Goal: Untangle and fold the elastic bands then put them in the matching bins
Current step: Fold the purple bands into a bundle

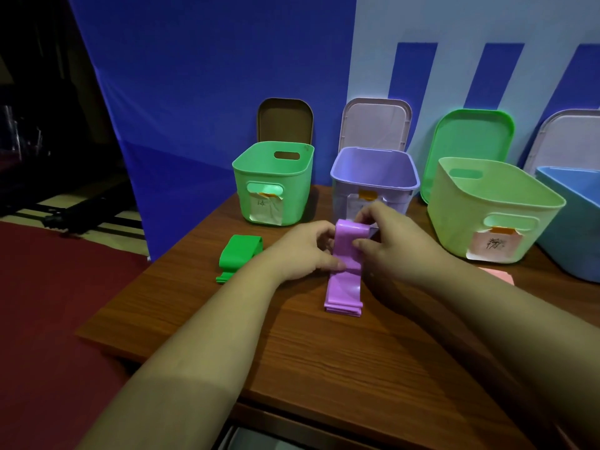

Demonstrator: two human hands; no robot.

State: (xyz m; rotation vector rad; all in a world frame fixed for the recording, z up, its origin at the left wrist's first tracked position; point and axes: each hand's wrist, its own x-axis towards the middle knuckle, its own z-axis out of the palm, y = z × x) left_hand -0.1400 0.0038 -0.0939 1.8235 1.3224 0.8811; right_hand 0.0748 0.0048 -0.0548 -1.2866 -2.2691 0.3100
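Purple band [345, 274] sits in the middle of the tabletop [292, 345], its lower end lying flat in stacked folds while I hold the upper part up off the wood. From the head view, my left hand [305, 251] pinches the band's left edge, fingers closed on it near the middle of the strip. My right hand [386, 241] grips the top fold and the right edge, fingers closed on the same band. The purple bin [373, 177] stands open just behind my hands, its lid leaning against the wall. A green band [238, 258], already folded, lies to the left, near the green bin [272, 183]. A pale green bin [493, 209] and a blue bin [571, 222] stand to the right, with something pink [496, 276] partly hidden behind my right forearm.

I judge the fold is nearly done. The stretchy strip could spring open if I ease either pinch before the top layer is pressed down, and the stack below could slide out of line. Lifting it to the bin one-handed might let the layers fan apart.
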